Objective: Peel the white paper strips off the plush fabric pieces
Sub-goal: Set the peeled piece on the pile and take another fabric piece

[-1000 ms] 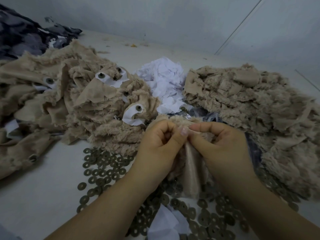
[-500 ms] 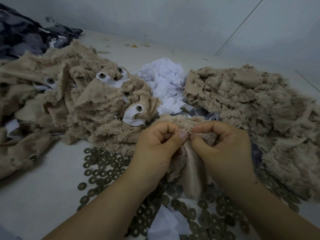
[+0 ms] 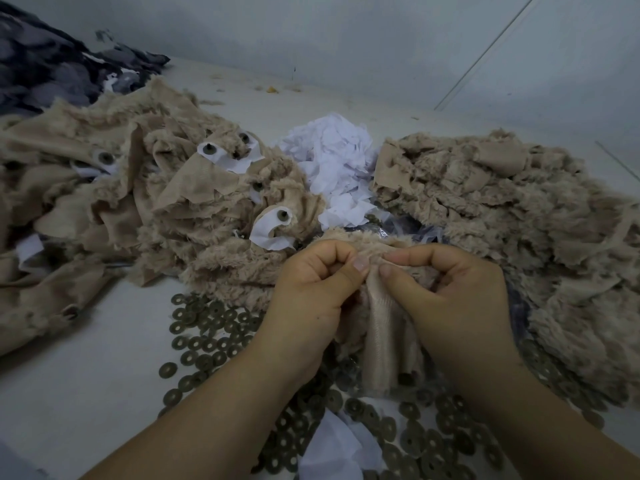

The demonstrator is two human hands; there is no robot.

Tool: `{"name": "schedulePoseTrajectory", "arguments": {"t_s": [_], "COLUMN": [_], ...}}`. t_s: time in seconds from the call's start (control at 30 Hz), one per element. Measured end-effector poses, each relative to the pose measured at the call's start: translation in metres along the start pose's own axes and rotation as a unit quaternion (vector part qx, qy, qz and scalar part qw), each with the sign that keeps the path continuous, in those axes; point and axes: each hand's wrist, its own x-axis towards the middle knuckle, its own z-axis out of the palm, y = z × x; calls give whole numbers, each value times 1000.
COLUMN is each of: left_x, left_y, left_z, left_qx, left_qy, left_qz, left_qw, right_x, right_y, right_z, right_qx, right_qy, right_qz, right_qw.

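Observation:
A tan plush fabric piece [image 3: 382,344] hangs between my two hands at the lower centre, its smooth backing facing me. My left hand [image 3: 311,299] pinches its top edge with thumb and curled fingers. My right hand [image 3: 453,299] pinches the same edge right beside it, thumbs nearly touching. No white strip shows on this piece; its top is hidden by my fingers. To the left lies a pile of plush pieces [image 3: 173,209] that carry white paper strips [image 3: 266,230] and round eye studs.
A heap of loose white paper [image 3: 332,168] lies at the back centre. A second plush pile [image 3: 502,220] fills the right. Many dark round washers [image 3: 207,337] are scattered on the white table under my hands. Dark patterned cloth [image 3: 52,74] sits far left.
My hands have dropped slightly and closed together on the piece's top edge; my right fingers curl in tighter. The piles have not moved.

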Motion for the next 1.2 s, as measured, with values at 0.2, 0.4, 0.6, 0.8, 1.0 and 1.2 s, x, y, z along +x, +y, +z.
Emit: {"name": "schedulePoseTrajectory", "arguments": {"t_s": [0.2,0.4,0.6,0.8,1.0,1.2], "left_x": [1,-1,0,0,-1,-1], "left_y": [-1,1,0,-1,3,5], "left_z": [1,2,2,1,-2,-2], "left_qx": [5,45,159,185,107,102], "left_qy": [-8,-23,-29,-24,-15,5], "left_qz": [-12,3,39,53,17,19], "left_qw": [1000,999,986,981,994,995], "right_x": [3,6,8,8,9,7], "right_y": [-3,-1,1,2,-1,2], "right_z": [0,-1,-3,-3,-3,-2], "right_qx": [37,105,117,109,130,120], "right_qy": [-18,-41,-31,-46,-114,-116], "right_qz": [83,174,187,171,157,123], "right_qw": [996,978,975,978,972,978]}}
